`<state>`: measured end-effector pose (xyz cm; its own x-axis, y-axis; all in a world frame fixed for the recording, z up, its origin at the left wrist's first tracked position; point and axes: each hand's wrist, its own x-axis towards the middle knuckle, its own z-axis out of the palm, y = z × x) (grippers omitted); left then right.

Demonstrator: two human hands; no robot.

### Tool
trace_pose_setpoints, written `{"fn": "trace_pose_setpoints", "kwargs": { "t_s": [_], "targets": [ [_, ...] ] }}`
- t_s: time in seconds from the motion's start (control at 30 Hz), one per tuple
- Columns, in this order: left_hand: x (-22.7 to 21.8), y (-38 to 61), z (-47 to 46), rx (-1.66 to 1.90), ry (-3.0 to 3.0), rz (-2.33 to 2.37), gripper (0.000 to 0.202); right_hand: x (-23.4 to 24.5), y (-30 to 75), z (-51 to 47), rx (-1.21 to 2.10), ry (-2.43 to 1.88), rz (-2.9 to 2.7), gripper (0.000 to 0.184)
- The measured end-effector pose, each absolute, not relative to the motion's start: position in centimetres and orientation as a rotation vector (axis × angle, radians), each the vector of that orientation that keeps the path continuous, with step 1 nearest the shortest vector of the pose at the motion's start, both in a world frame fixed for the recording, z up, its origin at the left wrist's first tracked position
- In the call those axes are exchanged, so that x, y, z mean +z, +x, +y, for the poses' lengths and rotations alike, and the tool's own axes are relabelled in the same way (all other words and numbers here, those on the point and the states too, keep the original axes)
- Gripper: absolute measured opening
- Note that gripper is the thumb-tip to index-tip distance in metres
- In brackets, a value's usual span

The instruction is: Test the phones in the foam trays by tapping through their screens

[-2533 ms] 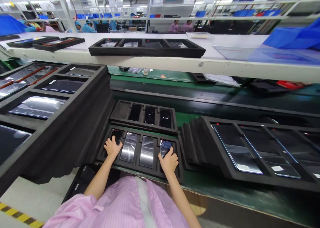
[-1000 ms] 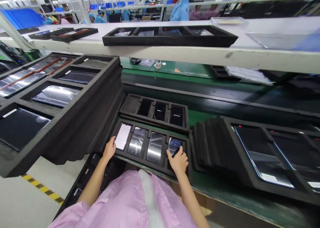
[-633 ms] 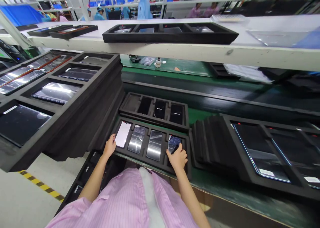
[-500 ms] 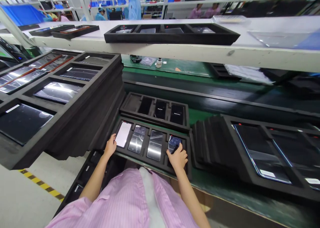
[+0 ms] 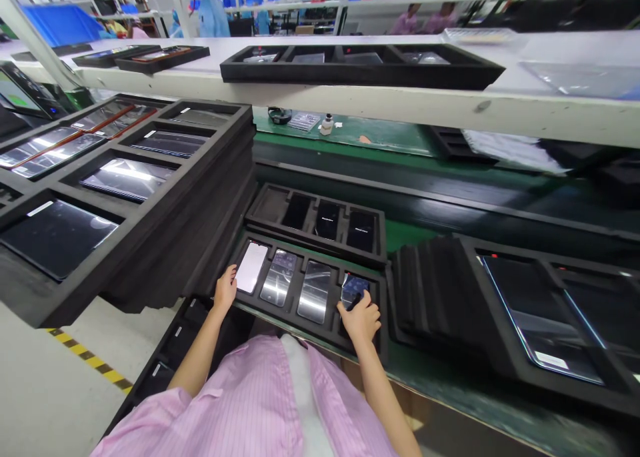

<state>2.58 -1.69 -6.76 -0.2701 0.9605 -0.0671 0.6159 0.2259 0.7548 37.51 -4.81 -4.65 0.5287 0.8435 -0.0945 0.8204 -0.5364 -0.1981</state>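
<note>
A black foam tray (image 5: 293, 302) lies in front of me with a row of smartphones in its slots. My left hand (image 5: 226, 289) is at its left edge, fingers curled over the rim beside a smartphone with a lit white screen (image 5: 251, 267). On the rightmost smartphone (image 5: 354, 289) rests my right hand (image 5: 362, 315), thumb on one side and fingers on the other; the hand hides the phone's lower part. Between them lie a second smartphone (image 5: 279, 278) and a third smartphone (image 5: 313, 291), both dark and reflecting the lamps.
Behind stands another foam tray (image 5: 270, 205) with dark phones, some showing white lettering. Tall tray stacks flank me: a left stack (image 5: 220, 197) and a right stack (image 5: 425, 290). A white shelf (image 5: 360, 100) crosses above the green bench (image 5: 400, 151). People stand or sit beyond.
The whole view has shifted slightly to the right. Both hands keep their places at the tray and the rightmost smartphone. A person in blue in the background has moved left.
</note>
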Motion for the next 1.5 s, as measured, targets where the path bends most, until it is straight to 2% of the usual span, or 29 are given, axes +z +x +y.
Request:
{"fn": "trace_pose_setpoints", "kwargs": {
  "t_s": [0.43,0.57,0.77,0.9,1.13,1.3,1.5],
  "targets": [
    [-6.2,2.6,-2.0,0.772,1.573,1.985,0.049,-4.9,37.5,-4.8,0.258,-2.619,-1.425,0.072],
    [-5.5,3.4,-2.8,0.706,1.673,1.958,0.042,-5.1,37.5,-4.8,0.254,-2.610,-1.419,0.072],
    [-4.2,5.2,-3.2,0.290,1.966,2.023,0.042,-4.7,37.4,-4.7,0.280,-2.624,-1.413,0.072],
    [-3.8,5.8,-2.7,0.180,1.988,2.084,0.044,-4.5,37.3,-4.8,0.283,-2.624,-1.415,0.072],
    [-4.3,6.2,-1.7,0.322,1.819,2.166,0.046,-4.9,37.4,-4.8,0.264,-2.613,-1.413,0.071],
    [-5.2,5.5,-1.7,0.560,1.712,2.040,0.045,-5.0,37.5,-4.8,0.254,-2.613,-1.410,0.071],
    [-5.8,3.0,-1.5,0.646,1.641,1.946,0.059,-4.5,37.3,-5.0,0.269,-2.625,-1.423,0.072]
  ]
}}
